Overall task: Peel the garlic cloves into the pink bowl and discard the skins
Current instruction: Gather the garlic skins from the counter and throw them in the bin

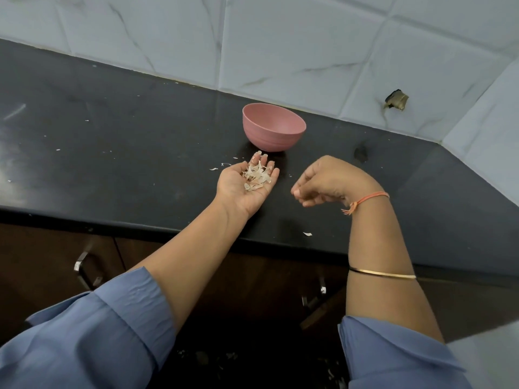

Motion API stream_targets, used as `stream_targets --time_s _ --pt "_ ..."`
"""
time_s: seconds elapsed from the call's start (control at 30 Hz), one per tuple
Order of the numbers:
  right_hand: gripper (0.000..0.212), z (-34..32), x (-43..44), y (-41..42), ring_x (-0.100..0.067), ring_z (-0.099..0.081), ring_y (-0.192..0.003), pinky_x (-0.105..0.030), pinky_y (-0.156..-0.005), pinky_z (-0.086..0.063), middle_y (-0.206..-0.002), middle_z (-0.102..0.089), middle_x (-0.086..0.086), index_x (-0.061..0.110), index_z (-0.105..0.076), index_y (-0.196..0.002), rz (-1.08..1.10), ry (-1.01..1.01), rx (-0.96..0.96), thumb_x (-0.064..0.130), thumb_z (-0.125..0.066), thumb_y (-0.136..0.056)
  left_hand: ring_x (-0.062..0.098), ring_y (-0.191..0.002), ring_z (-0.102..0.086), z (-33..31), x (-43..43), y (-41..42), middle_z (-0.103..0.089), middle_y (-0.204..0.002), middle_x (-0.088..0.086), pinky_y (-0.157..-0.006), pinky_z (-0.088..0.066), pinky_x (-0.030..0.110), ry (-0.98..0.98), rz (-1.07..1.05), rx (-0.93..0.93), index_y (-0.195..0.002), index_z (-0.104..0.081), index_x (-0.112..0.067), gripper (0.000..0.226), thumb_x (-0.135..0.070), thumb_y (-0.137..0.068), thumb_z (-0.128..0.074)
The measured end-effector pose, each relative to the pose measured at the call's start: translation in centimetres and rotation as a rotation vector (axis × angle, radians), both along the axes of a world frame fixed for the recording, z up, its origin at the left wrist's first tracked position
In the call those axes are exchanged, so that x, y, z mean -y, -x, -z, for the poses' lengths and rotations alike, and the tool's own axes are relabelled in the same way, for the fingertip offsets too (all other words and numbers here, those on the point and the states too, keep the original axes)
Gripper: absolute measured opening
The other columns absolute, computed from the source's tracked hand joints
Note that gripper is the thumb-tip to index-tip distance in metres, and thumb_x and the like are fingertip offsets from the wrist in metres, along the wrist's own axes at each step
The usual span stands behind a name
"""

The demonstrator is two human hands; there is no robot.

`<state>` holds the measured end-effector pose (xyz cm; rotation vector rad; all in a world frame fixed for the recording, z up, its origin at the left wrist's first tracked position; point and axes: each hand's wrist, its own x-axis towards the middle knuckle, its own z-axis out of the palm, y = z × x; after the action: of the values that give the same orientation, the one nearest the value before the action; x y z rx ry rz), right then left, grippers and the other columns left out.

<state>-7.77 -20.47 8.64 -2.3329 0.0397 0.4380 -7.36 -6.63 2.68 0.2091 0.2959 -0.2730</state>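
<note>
The pink bowl (271, 137) stands upright on the black counter (126, 141), near the tiled wall. Its inside is hidden from this angle. Just in front of it my left hand (237, 190) lies palm up, fingers relaxed, carrying a small heap of pale garlic skins (255, 177). My right hand (328, 179) hovers to the right of it, a little above the counter, with its fingers curled and the tips drawn together. Nothing shows between those fingertips. No garlic clove is in view.
Loose skin flakes lie on the counter near the front edge (307, 234) and left of my left hand (214, 169). Dark cabinet doors with a metal handle (84, 266) sit below the counter edge. The tiled wall has a broken hole (396, 100) at the right.
</note>
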Motion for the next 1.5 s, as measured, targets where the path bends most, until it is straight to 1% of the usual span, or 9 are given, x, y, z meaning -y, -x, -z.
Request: stream_targets --time_s 0.27,0.57,0.7,0.8,0.97,1.17,1.27,1.4,1.5 --pt "0.014 0.4 1.4 2.2 -0.022 -0.063 -0.091 -0.03 -0.083 -0.053 -0.085 -0.065 -0.007 0.004 -0.068 -0.091 -0.193 0.347 -0.144 0.002 -0.071 -0.078 0.024 -0.103 -0.052 0.1 2.0 1.4 -0.058 -0.086 0.011 -0.095 -0.04 0.038 -0.013 0.034 0.003 -0.085 -0.058 0.0 0.037 -0.013 -0.099 -0.027" --pt "0.012 1.8 1.1 2.6 -0.025 -0.058 -0.101 -0.034 -0.09 -0.048 -0.084 -0.061 -0.004 0.005 -0.068 -0.095 -0.193 0.437 -0.161 0.005 -0.066 -0.083 0.024 -0.101 -0.054 0.0 1.5 2.3 -0.059 -0.087 0.011 -0.095 -0.041 0.038 -0.036 -0.005 -0.013 -0.086 -0.059 0.0 0.037 -0.013 -0.1 -0.027" --pt "0.01 2.0 0.6 1.6 -0.023 -0.058 -0.093 -0.027 -0.073 -0.051 -0.098 -0.062 -0.012 0.008 -0.063 -0.075 -0.087 0.176 -0.1 0.002 -0.065 -0.084 0.024 -0.099 -0.054 0.2 0.8 2.4 -0.06 -0.088 0.011 -0.094 -0.041 0.038 -0.061 -0.02 -0.018 -0.086 -0.059 0.0 0.036 -0.012 -0.099 -0.028" --pt "0.017 1.7 -0.4 0.5 -0.017 -0.056 -0.08 -0.024 -0.067 -0.05 -0.087 -0.061 -0.008 0.01 -0.061 -0.069 -0.008 -0.062 0.028 0.002 -0.064 -0.084 0.025 -0.097 -0.056 0.2 0.0 2.2 -0.06 -0.089 0.012 -0.093 -0.042 0.039 -0.063 -0.04 -0.021 -0.088 -0.06 0.001 0.035 -0.011 -0.099 -0.029" --pt "0.02 0.2 -2.7 -0.3 -0.006 -0.053 -0.061 -0.016 -0.056 -0.047 -0.068 -0.058 -0.002 0.008 -0.057 -0.069 -0.096 -0.308 0.116 -0.003 -0.06 -0.086 0.023 -0.086 -0.059 0.4 -0.8 1.8 -0.06 -0.089 0.011 -0.094 -0.044 0.037 -0.045 -0.045 -0.011 -0.087 -0.06 0.0 0.034 -0.011 -0.098 -0.03" --pt "0.015 0.0 -5.6 -1.1 -0.012 -0.056 -0.066 -0.021 -0.061 -0.05 -0.077 -0.063 -0.01 0.004 -0.065 -0.083 -0.235 -0.107 0.178 -0.005 -0.054 -0.088 0.028 -0.086 -0.06 0.4 -1.1 1.6 -0.062 -0.093 0.02 -0.092 -0.044 0.036 -0.005 -0.019 0.05 -0.093 -0.057 0.007 0.037 -0.013 -0.098 -0.025" --pt "0.009 0.0 -6.0 -1.3 -0.017 -0.06 -0.068 -0.024 -0.063 -0.052 -0.082 -0.067 -0.017 0.001 -0.068 -0.086 -0.244 -0.097 0.249 -0.004 -0.061 -0.083 0.031 -0.102 -0.06 0.3 -1.5 1.6 -0.062 -0.101 0.023 -0.091 -0.045 0.04 -0.002 -0.03 0.051 -0.098 -0.055 0.009 0.038 -0.014 -0.099 -0.025" --pt "0.013 0.3 -6.3 -1.4 -0.012 -0.061 -0.06 -0.021 -0.059 -0.052 -0.066 -0.065 -0.002 0.008 -0.064 -0.072 -0.225 -0.099 0.353 -0.001 -0.074 -0.073 0.028 -0.121 -0.053 0.6 -2.2 1.1 -0.055 -0.129 0.019 -0.09 -0.048 0.038 0.012 -0.051 0.024 -0.123 -0.051 0.003 0.038 -0.014 -0.099 -0.027" --pt "0.011 0.3 -6.3 -1.8 -0.004 -0.058 -0.057 -0.016 -0.057 -0.05 -0.066 -0.062 0.003 0.009 -0.066 -0.076 -0.181 -0.195 0.362 -0.002 -0.066 -0.079 0.026 -0.11 -0.059 0.7 -2.6 0.9 -0.061 -0.117 0.015 -0.092 -0.047 0.038 0.009 -0.064 0.012 -0.116 -0.057 0.002 0.036 -0.013 -0.099 -0.029"
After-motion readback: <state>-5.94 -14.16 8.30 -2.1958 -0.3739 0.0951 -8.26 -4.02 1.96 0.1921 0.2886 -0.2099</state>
